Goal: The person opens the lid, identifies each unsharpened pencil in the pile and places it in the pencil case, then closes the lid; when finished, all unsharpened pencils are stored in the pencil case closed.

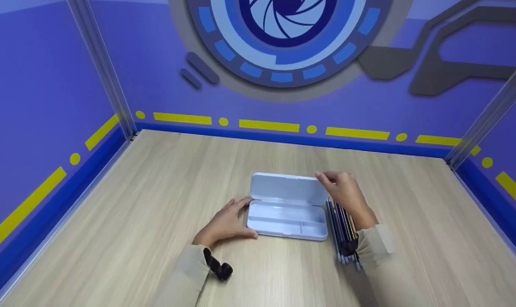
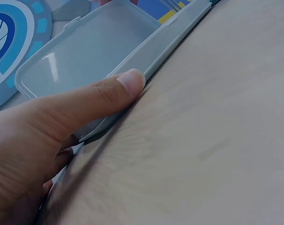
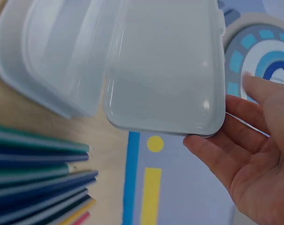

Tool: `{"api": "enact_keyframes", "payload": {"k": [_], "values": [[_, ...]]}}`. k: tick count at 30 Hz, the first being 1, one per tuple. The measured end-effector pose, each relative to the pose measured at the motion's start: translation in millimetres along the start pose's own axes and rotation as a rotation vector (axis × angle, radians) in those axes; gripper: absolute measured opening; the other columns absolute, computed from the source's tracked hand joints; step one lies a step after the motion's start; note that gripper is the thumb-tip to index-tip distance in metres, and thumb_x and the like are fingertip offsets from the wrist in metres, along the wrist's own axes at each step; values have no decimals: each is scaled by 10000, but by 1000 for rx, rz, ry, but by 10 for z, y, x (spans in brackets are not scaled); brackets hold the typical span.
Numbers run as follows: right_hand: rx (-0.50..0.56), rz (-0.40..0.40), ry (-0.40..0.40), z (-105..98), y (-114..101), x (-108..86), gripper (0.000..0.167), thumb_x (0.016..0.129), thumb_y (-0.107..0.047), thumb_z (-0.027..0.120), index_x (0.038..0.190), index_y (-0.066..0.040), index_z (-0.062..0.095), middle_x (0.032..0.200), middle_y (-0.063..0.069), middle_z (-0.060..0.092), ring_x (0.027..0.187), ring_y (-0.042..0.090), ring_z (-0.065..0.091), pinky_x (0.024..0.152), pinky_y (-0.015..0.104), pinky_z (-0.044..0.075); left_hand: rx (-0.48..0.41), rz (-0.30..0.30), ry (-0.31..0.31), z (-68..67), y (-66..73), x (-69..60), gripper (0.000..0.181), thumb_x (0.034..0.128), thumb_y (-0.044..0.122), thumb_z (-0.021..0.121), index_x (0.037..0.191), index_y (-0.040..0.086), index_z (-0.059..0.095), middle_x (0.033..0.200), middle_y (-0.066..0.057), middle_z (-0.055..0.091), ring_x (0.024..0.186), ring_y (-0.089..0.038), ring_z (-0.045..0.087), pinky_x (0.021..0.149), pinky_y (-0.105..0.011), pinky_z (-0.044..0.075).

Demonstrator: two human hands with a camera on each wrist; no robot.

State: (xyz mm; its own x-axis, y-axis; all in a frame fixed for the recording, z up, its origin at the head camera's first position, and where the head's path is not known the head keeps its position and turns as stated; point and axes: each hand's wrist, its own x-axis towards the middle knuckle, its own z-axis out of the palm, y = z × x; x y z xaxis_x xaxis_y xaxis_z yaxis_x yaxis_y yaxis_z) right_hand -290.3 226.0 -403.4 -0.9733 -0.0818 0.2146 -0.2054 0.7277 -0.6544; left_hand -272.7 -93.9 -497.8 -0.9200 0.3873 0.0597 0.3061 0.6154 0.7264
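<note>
A pale plastic case stands with its lid raised and its compartmented base on the table; nothing lies in the base. My left hand grips the base's left end, with the thumb on the front wall, also plain in the left wrist view. At the lid's upper right corner is my right hand. In the right wrist view its fingers rest behind and under the lid's edge, the thumb apart from it. A bundle of pencils lies just right of the case, partly under the right forearm.
The wood-grain table has blue-purple panels with yellow marks on its back and sides. Metal posts stand at the back corners. A black strap hangs at the left sleeve.
</note>
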Motion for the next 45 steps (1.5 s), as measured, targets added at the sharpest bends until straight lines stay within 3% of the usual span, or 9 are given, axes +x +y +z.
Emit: {"api": "enact_keyframes", "payload": {"k": [4, 8, 14, 19, 26, 38, 45], "values": [[218, 81, -53, -23, 66, 12, 688, 1006, -536, 317, 1277, 34, 592, 1333, 206, 575, 1287, 357, 504, 1072, 499, 416, -1, -12, 0, -17, -7, 9, 1078, 555, 498, 894, 1472, 220, 399, 1531, -60, 381, 1429, -473, 193, 1140, -612, 244], [449, 122, -162, -44, 170, 23, 756, 1014, -558, 168, 1419, 24, 430, 1504, 186, 391, 1435, 326, 300, 1165, 464, 283, -6, -31, -3, -27, -13, 20, 1087, 547, 504, 894, 1474, 236, 395, 1542, -84, 355, 1435, -464, 184, 1135, -618, 248], [753, 146, -283, -23, 315, 62, 778, 1003, -575, 84, 1509, -9, 252, 1601, 132, 195, 1497, 276, 106, 1231, 429, 91, 1, -45, -3, -39, -6, 23, 1063, 552, 502, 894, 1464, 255, 407, 1539, -128, 349, 1439, -449, 191, 1129, -612, 267], [911, 162, -335, 43, 397, 118, 841, 965, -645, 59, 1533, -35, 171, 1625, 105, 97, 1505, 248, 39, 1237, 401, 43, 4, -33, -3, -46, -3, 19, 1051, 563, 499, 891, 1461, 238, 412, 1531, -135, 363, 1432, -458, 206, 1122, -613, 281], [957, 224, -361, 158, 463, 191, 895, 924, -700, 12, 1548, -61, 66, 1630, 99, -14, 1504, 246, -11, 1237, 401, 21, 24, -4, 1, -33, -11, 4, 1042, 567, 514, 884, 1451, 212, 423, 1517, -71, 402, 1416, -484, 220, 1135, -593, 277], [814, 359, -377, 323, 520, 260, 831, 956, -642, -17, 1540, -52, -37, 1618, 85, -133, 1479, 237, -175, 1218, 431, -102, 7, -17, -8, 32, -13, -7, 1043, 566, 545, 872, 1456, 258, 410, 1520, -57, 397, 1433, -457, 201, 1137, -609, 254], [880, 403, -382, 325, 532, 275, 789, 983, -574, -26, 1527, -2, -40, 1607, 119, -156, 1474, 252, -185, 1219, 405, -103, 10, -23, -8, 24, -6, 8, 1045, 569, 553, 868, 1460, 261, 406, 1527, -45, 387, 1437, -452, 194, 1143, -603, 247]]}}
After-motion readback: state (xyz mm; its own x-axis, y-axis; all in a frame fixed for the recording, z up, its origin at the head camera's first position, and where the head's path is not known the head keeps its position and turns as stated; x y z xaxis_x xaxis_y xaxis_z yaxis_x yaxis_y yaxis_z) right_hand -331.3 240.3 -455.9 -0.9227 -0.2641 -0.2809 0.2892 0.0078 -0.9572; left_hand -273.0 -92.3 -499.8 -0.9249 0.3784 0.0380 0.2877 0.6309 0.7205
